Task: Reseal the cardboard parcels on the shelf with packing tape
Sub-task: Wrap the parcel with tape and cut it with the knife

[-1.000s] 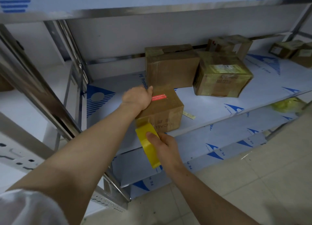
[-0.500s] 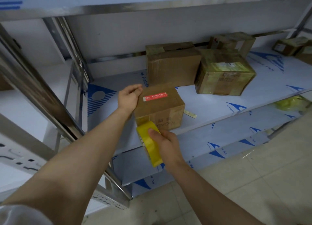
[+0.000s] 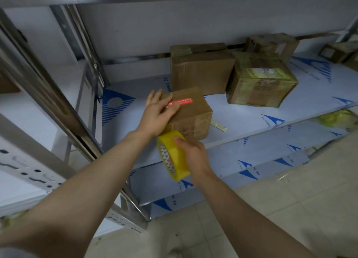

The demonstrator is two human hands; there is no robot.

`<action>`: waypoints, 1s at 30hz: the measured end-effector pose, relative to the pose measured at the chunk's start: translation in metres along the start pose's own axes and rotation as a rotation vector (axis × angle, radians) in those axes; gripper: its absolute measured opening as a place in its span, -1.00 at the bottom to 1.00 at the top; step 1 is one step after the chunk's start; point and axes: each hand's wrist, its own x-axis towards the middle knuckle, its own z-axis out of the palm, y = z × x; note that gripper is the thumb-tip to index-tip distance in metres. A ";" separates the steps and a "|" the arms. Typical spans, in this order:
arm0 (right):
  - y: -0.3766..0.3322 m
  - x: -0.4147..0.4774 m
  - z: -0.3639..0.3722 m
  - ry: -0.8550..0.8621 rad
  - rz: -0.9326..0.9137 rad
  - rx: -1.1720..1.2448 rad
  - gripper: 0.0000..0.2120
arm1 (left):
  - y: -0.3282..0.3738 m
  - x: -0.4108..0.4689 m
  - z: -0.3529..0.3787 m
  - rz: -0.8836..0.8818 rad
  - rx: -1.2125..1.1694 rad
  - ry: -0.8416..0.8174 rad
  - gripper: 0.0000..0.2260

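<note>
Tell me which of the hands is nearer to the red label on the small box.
Left. The left hand rests flat on the small box, fingers touching the red label. The right hand is lower, before the box's front, gripping the yellow tape roll.

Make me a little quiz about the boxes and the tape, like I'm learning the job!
1. True or false: the right hand holds the yellow tape roll.
2. Where does the left hand rest?
A) on the small box with the red label
B) on the floor
C) on a big box at the back
3. Fill in: the small box stands near the front edge of the ___.

Key: 1 true; 2 A; 3 shelf.
</note>
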 end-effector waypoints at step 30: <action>-0.009 0.009 -0.006 0.096 0.061 -0.189 -0.64 | -0.003 0.073 -0.002 -0.477 -0.172 0.317 -0.62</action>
